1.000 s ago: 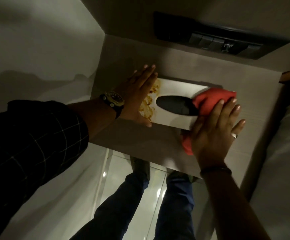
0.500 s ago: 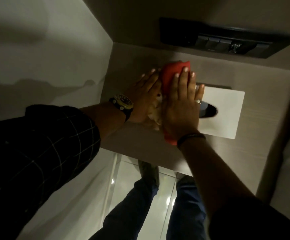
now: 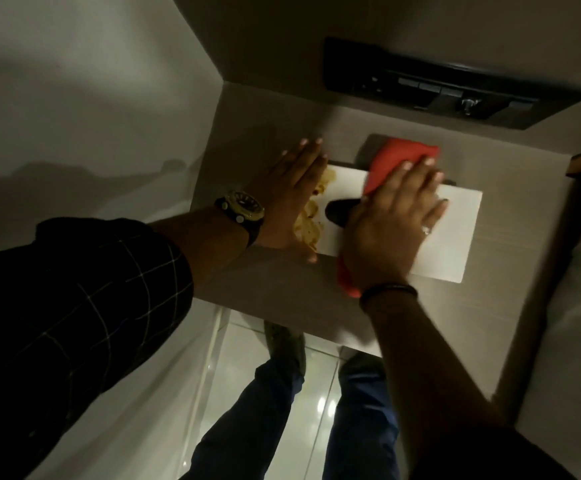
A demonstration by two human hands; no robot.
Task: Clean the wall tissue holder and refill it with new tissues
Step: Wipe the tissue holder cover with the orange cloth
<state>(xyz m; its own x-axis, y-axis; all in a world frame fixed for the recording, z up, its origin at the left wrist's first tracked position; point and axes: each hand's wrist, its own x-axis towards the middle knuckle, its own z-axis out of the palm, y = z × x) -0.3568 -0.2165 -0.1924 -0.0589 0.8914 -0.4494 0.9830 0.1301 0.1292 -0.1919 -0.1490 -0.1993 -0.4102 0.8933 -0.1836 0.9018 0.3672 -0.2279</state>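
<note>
Right hand (image 3: 391,233) and red cloth (image 3: 398,161) now rightward, mid-holder (image 3: 455,233), stained left edge uncovered.

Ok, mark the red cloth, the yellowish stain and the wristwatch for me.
red cloth (image 3: 398,157), head view, upper fold above the fingertips.
yellowish stain (image 3: 308,226), head view, smear on the holder's left end.
wristwatch (image 3: 242,206), head view, its dial.

White rectangular tissue holder (image 3: 455,233) set flat in the wall panel, with a dark oval slot (image 3: 339,211) partly covered; yellowish-brown stains (image 3: 308,223) at its left end; red cloth (image 3: 396,161) pressed across its middle.
</note>
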